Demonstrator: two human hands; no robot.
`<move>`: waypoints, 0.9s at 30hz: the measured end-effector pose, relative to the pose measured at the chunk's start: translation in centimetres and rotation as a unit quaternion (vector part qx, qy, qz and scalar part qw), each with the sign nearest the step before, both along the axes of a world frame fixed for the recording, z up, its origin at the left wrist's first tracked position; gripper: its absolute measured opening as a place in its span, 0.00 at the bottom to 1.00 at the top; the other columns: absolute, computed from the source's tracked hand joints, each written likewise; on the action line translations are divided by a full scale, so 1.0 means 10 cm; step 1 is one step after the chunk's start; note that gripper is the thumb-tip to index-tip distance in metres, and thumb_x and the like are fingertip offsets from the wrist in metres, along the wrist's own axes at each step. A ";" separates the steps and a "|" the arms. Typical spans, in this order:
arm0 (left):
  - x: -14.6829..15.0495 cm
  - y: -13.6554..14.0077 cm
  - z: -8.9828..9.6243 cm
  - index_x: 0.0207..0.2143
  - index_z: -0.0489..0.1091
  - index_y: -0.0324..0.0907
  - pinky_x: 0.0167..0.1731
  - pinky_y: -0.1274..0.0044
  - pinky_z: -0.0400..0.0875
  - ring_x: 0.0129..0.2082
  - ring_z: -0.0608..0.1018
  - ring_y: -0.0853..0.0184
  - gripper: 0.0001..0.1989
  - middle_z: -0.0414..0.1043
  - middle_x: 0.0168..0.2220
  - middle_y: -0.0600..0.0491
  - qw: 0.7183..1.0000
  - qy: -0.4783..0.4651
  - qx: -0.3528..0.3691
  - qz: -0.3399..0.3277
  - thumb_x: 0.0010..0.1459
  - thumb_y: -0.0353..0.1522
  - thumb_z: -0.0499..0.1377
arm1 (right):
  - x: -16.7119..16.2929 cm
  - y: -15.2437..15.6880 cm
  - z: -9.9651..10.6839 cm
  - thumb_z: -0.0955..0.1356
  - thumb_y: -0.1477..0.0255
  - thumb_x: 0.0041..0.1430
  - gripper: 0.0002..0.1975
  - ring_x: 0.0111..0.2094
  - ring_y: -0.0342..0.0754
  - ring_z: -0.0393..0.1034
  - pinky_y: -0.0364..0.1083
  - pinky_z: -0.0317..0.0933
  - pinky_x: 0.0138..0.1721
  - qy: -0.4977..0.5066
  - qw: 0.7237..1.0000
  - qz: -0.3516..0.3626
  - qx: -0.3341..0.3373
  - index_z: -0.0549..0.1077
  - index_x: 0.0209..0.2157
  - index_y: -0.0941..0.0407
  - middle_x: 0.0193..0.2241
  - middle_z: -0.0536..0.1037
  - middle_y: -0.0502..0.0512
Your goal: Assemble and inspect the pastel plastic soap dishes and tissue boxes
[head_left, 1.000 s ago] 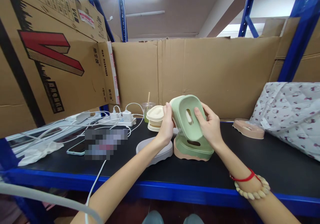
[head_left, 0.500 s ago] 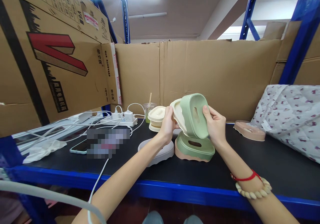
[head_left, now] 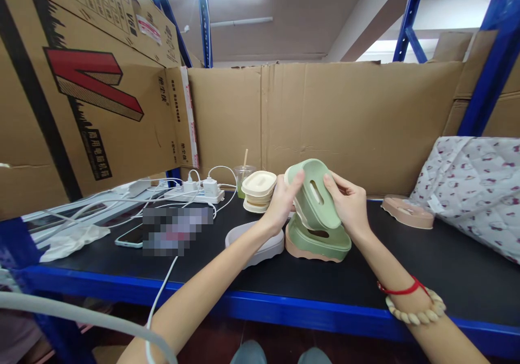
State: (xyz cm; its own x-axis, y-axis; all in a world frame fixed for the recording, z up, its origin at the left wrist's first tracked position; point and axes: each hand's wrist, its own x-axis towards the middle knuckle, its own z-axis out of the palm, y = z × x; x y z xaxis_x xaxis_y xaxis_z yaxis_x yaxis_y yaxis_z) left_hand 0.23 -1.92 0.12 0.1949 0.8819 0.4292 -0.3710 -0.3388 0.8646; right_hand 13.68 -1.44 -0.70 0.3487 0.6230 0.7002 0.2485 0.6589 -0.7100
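A light green soap dish (head_left: 326,212) with a slot in its floor is tilted up between my two hands, over the table. Behind its left side shows the wavy rim of a cream piece, fitted against it. My left hand (head_left: 281,201) grips the left side, thumb on the green rim. The right edge is pinched by my right hand (head_left: 352,206), its thumb on the green rim too. Just below, another green soap dish (head_left: 335,243) rests in a pinkish wavy-edged base (head_left: 303,251). A grey dish (head_left: 266,253) lies left of that, partly hidden by my left forearm.
Cream dishes (head_left: 260,182) are stacked behind my left hand, near a cup with a straw (head_left: 240,182). A pink dish (head_left: 406,215) lies by a patterned cloth bag (head_left: 475,190). A phone (head_left: 130,238), cables and a power strip (head_left: 211,196) are at left. Cardboard (head_left: 345,120) walls the back.
The cream piece and green dish have come together, and the green dish has turned its inside more toward me. My left thumb has moved onto the green rim.
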 end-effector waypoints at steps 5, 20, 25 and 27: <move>-0.01 -0.01 -0.02 0.40 0.57 0.39 0.38 0.76 0.67 0.44 0.70 0.63 0.28 0.65 0.43 0.47 0.998 0.017 0.042 0.037 0.38 0.36 0.65 | -0.02 -0.02 0.02 0.69 0.61 0.46 0.19 0.44 0.52 0.70 0.50 0.64 0.46 0.018 0.999 0.032 0.017 0.76 0.38 0.57 0.42 0.75 0.55; -0.06 0.03 0.06 0.39 0.56 0.41 0.29 0.78 0.69 0.35 0.72 0.68 0.25 0.67 0.39 0.53 0.996 -0.091 -0.001 -0.004 0.38 0.34 0.62 | -0.03 -0.13 0.14 0.73 0.57 0.30 0.24 0.19 0.41 0.63 0.39 0.59 0.15 0.117 0.960 0.193 -0.164 0.71 0.27 0.60 0.18 0.69 0.47; -0.08 0.05 0.10 0.35 0.65 0.36 0.30 0.79 0.68 0.32 0.73 0.69 0.21 0.70 0.36 0.49 0.995 -0.067 -0.034 -0.061 0.38 0.37 0.64 | -0.03 -0.10 0.12 0.69 0.52 0.38 0.25 0.19 0.40 0.63 0.38 0.58 0.16 0.124 0.965 0.177 -0.150 0.71 0.30 0.59 0.20 0.70 0.48; -0.09 0.08 0.11 0.31 0.67 0.35 0.25 0.81 0.65 0.26 0.71 0.72 0.16 0.70 0.28 0.51 0.994 -0.080 -0.063 -0.037 0.40 0.35 0.63 | 0.00 -0.06 0.12 0.65 0.51 0.43 0.25 0.18 0.41 0.64 0.40 0.59 0.17 0.131 0.969 0.147 -0.149 0.71 0.31 0.60 0.21 0.71 0.51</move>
